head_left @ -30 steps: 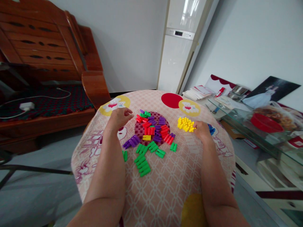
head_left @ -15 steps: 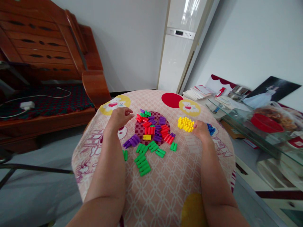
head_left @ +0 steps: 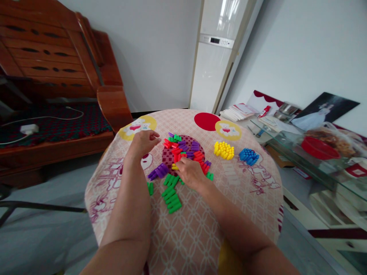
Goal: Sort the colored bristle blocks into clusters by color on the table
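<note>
My right hand (head_left: pixel 190 172) reaches into the middle of the table, its fingers closed at a yellow plastic peg-shaped piece (head_left: pixel 174 167). Part of that piece and the green ones below are hidden by the hand. Around it lie red pieces (head_left: pixel 198 156), purple pieces (head_left: pixel 183 146) and green pieces (head_left: pixel 172 200). Left of the pile, my left hand (head_left: pixel 144 142) hovers with bent fingers and a gap between thumb and fingers; nothing shows in it. A separate purple cluster (head_left: pixel 158 172) sits just below that hand.
On the right of the round cloth-covered table (head_left: pixel 197 236) stand a yellow group (head_left: pixel 224 150) and a blue group (head_left: pixel 249 156) of pieces. A glass shelf with a red bowl (head_left: pixel 319 148) is beyond the right edge. A wooden bench (head_left: pixel 111 107) stands at the left.
My right hand has moved left from beside the yellow group to the single yellow piece in the central pile. The blue group is now uncovered. My left hand stays nearly in place.
</note>
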Motion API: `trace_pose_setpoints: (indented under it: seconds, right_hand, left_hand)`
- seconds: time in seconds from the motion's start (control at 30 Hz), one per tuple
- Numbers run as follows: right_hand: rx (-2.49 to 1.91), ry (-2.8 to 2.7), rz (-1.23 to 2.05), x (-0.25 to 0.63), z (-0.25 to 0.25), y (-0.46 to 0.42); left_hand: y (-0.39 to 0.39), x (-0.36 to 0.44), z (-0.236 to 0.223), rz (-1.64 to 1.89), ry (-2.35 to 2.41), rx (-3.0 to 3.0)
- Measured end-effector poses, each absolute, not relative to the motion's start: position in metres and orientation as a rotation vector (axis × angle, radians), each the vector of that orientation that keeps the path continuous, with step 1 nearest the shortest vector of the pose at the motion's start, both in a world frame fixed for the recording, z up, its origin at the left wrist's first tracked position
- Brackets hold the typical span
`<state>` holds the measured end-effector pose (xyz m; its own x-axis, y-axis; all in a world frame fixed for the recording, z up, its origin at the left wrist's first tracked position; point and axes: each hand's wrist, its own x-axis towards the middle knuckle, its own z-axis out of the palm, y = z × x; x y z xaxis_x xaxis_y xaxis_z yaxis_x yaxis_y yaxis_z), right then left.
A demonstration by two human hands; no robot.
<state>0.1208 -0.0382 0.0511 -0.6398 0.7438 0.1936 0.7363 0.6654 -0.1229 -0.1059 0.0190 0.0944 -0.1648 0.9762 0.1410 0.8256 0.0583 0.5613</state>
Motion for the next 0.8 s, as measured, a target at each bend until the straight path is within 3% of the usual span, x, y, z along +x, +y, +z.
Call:
trace_pose_setpoints:
  seconds: [0.2, 0.47, 0.8]
  right_hand:
    - [-1.274, -2.667, -0.042, 0.109, 0.04, -0.032]
    - [-1.37, -2.132, 0.191, 0.162, 0.063, -0.014]
    - [-2.047, -1.913, -0.041, 0.254, 0.063, 0.012]
  left_hand:
    - [0.016, -0.104, 0.097, 0.792, 2.047, 1.816]
    - [0.017, -0.105, 0.095, 0.796, 2.046, 1.807]
    - [0.019, -0.106, 0.093, 0.802, 2.036, 1.806]
